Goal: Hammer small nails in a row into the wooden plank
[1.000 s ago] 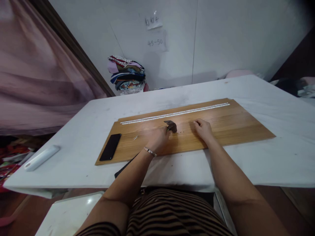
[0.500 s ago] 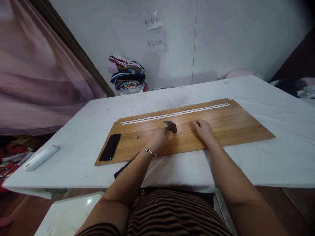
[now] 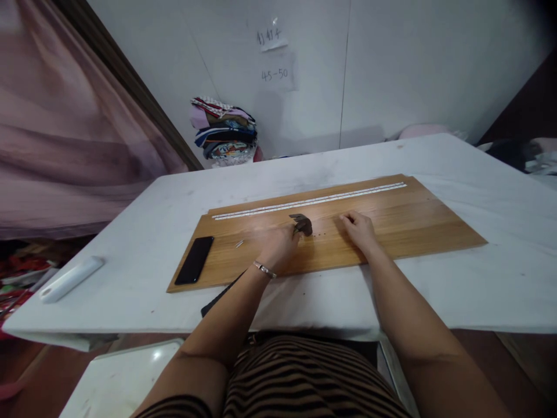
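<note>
My left hand [image 3: 279,245] is closed around a claw hammer [image 3: 304,225] close to its dark metal head, low over a wooden board [image 3: 404,220]. A black grip [image 3: 220,299] shows under my left forearm and looks like the handle's end. Just right of the hammer head, several small dark dots [image 3: 319,234] run in a row along the board; they look like nail heads. My right hand [image 3: 359,228] rests on the board right of them, fingers curled and thumb against the forefinger. What it pinches, if anything, is hidden. A few loose nails [image 3: 239,244] lie left of my left hand.
A black phone [image 3: 194,261] lies at the board's left end. Two pale measuring strips [image 3: 310,201] run along its far side. A white elongated object [image 3: 72,280] lies on the white-covered table [image 3: 143,232]. Folded clothes [image 3: 226,130] are stacked behind the table.
</note>
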A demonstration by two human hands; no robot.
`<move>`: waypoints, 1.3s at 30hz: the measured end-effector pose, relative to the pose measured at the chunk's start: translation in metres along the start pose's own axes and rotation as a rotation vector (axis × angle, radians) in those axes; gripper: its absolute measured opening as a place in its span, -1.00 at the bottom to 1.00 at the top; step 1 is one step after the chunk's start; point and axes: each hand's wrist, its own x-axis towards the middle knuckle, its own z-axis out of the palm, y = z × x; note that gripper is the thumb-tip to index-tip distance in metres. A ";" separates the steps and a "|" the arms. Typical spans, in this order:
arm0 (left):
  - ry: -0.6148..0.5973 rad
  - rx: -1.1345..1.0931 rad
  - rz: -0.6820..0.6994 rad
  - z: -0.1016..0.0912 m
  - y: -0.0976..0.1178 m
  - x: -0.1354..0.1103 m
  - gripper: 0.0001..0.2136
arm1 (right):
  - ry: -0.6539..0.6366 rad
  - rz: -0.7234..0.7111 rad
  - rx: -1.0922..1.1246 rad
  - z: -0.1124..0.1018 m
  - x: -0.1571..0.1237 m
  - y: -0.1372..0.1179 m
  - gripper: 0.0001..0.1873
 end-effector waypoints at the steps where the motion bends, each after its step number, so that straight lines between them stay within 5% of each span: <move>1: -0.001 -0.001 0.001 -0.001 0.000 -0.001 -0.73 | -0.002 0.000 -0.008 0.000 0.000 0.000 -0.70; 39: -0.003 0.024 0.009 0.000 -0.001 0.002 -0.71 | 0.002 -0.019 -0.044 0.001 0.001 0.002 -0.71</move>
